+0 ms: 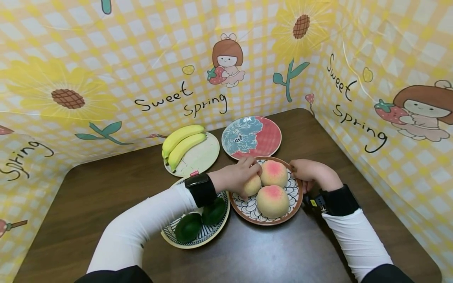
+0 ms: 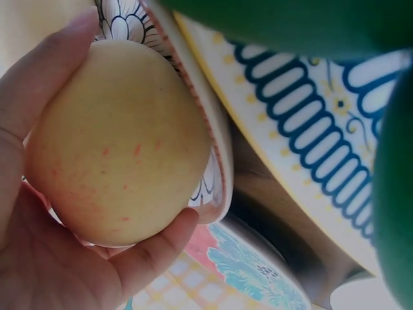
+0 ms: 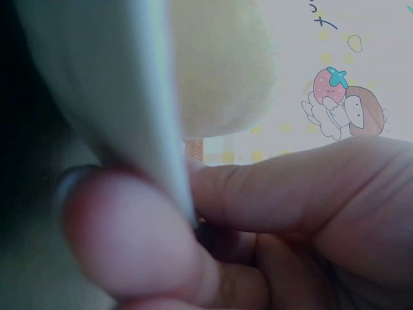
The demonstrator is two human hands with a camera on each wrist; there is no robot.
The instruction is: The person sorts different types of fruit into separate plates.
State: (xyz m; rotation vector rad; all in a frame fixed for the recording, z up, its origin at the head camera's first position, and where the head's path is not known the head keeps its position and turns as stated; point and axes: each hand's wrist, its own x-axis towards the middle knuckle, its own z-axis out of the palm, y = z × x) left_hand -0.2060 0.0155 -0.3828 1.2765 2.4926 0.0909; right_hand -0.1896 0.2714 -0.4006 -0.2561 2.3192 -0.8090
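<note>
Fingers point(image 2: 158, 248) of the left hand point(image 1: 238, 175) curl round a peach point(image 1: 253, 186) over the left part of a brown-rimmed plate point(image 1: 297, 204); whether its underside touches the plate cannot be told. Those of the right hand point(image 1: 315, 173) pinch the same plate's right rim. Between the two sets of fingers lie two more peaches, a far one point(image 1: 274, 173) and a near one point(image 1: 273, 202), both on that plate. Nearer the body than the left fingers, and to their left, a patterned plate point(image 1: 191, 246) bears two dark green avocados point(image 1: 188, 228), partly under the left forearm. Just beyond the left fingers lies a red-and-blue plate point(image 1: 270, 137). Farther off, to their left, two bananas point(image 1: 184, 145) rest on a pale plate point(image 1: 209, 155). Under everything spreads the brown bench point(image 1: 88, 196); beyond it hangs a yellow checked cloth point(image 1: 159, 51).
</note>
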